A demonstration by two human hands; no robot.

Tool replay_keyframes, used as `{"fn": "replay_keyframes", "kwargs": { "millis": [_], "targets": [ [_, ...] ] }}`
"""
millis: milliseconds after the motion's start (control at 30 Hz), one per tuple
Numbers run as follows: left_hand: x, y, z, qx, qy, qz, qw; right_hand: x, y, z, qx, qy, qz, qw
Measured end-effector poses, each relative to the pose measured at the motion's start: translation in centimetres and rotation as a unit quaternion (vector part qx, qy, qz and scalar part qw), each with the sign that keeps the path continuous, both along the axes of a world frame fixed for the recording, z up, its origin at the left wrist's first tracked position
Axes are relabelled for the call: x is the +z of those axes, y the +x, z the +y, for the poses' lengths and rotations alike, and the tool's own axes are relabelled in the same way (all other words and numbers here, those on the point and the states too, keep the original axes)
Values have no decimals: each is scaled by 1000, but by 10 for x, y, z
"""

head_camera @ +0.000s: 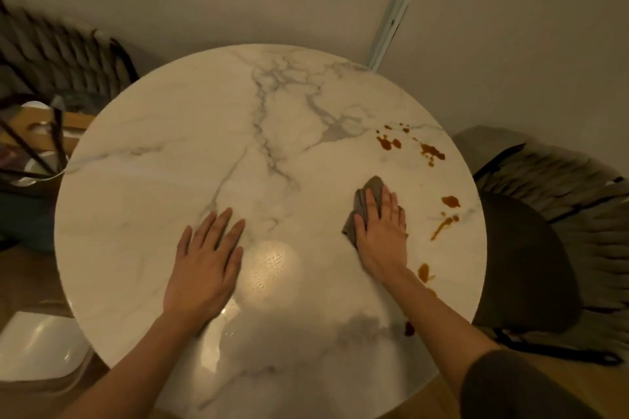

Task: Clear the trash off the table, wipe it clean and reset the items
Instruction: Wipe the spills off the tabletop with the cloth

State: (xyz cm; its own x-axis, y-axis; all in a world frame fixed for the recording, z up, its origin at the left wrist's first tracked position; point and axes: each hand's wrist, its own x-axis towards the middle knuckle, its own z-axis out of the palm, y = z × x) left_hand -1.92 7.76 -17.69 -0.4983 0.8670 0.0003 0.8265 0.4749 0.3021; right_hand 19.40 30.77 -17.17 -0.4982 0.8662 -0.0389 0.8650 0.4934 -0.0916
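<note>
Round table point(272, 133), white marble-look top with grey veins, glossy, pushed up to a plain beige wall. Grey cloth point(366, 201) lies crumpled on the right half of the top, under the right hand point(383, 231) – palm down, fingers straight and together, pressing it flat, not curled round it. Cloth sticks out past the fingertips and on the thumb side. Left hand point(207, 258) flat on bare marble near the middle front, fingers straight and slightly spread, holding nothing. Brown spill stains point(389, 143) dot the right side: a cluster beyond the cloth, more blots and a streak just right of the right hand, a couple by the forearm near the rim. Bright lamp glare point(269, 265) between the two wrists. Woven rope-back chair point(544, 214) with a dark seat to the right of the table, another woven chair point(61, 51) at back left. White rounded-square dish point(37, 347) low on the left – contents can't be made out. Wooden tray point(76, 121) behind the left rim with something white on it, blurred. Metal strip point(398, 7) runs up the wall
</note>
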Motion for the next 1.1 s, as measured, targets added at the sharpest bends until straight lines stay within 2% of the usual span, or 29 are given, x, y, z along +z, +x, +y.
{"fn": "replay_keyframes", "kwargs": {
  "millis": [67,100,167,233,300,333,367,433,467,567,600,667,800,967,1033,1100],
  "targets": [
    [1,-1,1,-2,-4,-4,1000,2,-18,-6,-20,-3,6,1000],
    [1,-1,1,-4,-8,-8,1000,3,-26,-15,1,-2,6,1000],
    [3,1,0,-7,-19,-11,1000,1,-33,-42,133,-19,-2,991],
    [3,2,-1,-9,-29,-11,999,5,-28,-56,314,-43,-18,948],
    [5,2,-1,-4,-35,-10,999,8,-25,-30,418,-40,-15,907],
    [5,3,-1,-1,-36,-9,999,6,-26,-11,413,-35,-17,910],
    [5,4,-2,-1,-37,-7,999,4,-30,9,367,-28,-11,930],
    [5,6,-2,-2,-38,-5,999,0,-46,38,215,-16,10,976],
    [5,6,-2,-1,-39,-6,999,-2,-58,44,153,-5,9,988],
    [4,4,-2,2,-45,-8,999,-8,-97,35,79,10,10,997],
    [4,5,-2,2,-48,-7,999,-6,-104,25,91,7,11,996],
    [5,5,-3,4,-54,-5,999,-4,-106,-6,180,-14,7,984],
    [9,3,-1,5,-65,-10,998,3,-63,-79,389,-62,1,919],
    [11,3,4,8,-61,-15,998,6,-38,-46,522,-56,-31,851],
    [10,3,1,7,-60,-16,998,3,-42,-19,490,-50,-29,870],
    [10,5,0,8,-61,-19,998,1,-49,8,391,-47,-26,919]
  ]
}}
